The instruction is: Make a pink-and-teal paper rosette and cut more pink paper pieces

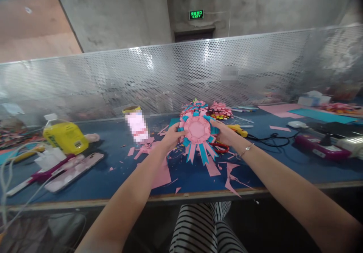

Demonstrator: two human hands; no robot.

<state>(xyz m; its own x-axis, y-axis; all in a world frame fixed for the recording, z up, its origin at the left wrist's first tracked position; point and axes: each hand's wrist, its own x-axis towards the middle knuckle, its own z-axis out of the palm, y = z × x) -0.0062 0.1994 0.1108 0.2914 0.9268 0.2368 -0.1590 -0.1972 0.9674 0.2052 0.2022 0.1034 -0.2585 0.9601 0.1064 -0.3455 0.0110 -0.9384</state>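
The left hand (171,136) and the right hand (225,133) hold a pink and blue rosette (197,129) between them, fingers grasping its opposite edges. It is over the table (113,181), its round face toward the person and its tails pointing down. Pink scraps (163,174) lie below and around it, and more rosettes (221,109) sit behind. A yellow tool (238,130) lies just beside the right hand; a bottle (66,135) and a phone (75,173) are well to the left.

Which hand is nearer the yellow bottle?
Left. The left hand is right of the bottle, on the left edge of the rosette; the right hand is farther, on its right edge.
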